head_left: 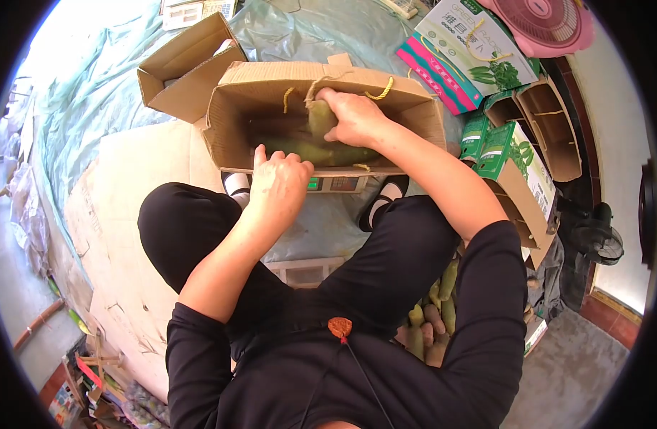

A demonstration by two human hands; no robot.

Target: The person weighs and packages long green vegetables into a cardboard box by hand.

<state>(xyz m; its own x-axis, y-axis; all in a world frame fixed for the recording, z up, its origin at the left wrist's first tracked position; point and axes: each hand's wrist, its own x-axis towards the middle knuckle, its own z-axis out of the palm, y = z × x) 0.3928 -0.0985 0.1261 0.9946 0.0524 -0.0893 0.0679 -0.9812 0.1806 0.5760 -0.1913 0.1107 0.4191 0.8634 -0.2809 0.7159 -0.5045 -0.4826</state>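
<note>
An open cardboard box (224, 118) stands between my feet, with yellow cord loops on its sides. My right hand (351, 116) is closed around a green radish (319, 120), holding it upright by its upper part inside the box. Other green radishes (350, 154) lie along the bottom, partly in shadow. My left hand (280, 177) rests at the near rim, its fingers bent over the edge and the index finger straighter; the fingertips are partly hidden. Under the box, a scale (342, 184) shows a lit green display.
More radishes (448, 314) are heaped beside my right thigh. Printed radish cartons (478, 53), a pink fan (539, 25) and a black fan (599, 239) stand on the right. Another open box (185, 68) is at back left. Flattened cardboard (142, 236) covers the left floor.
</note>
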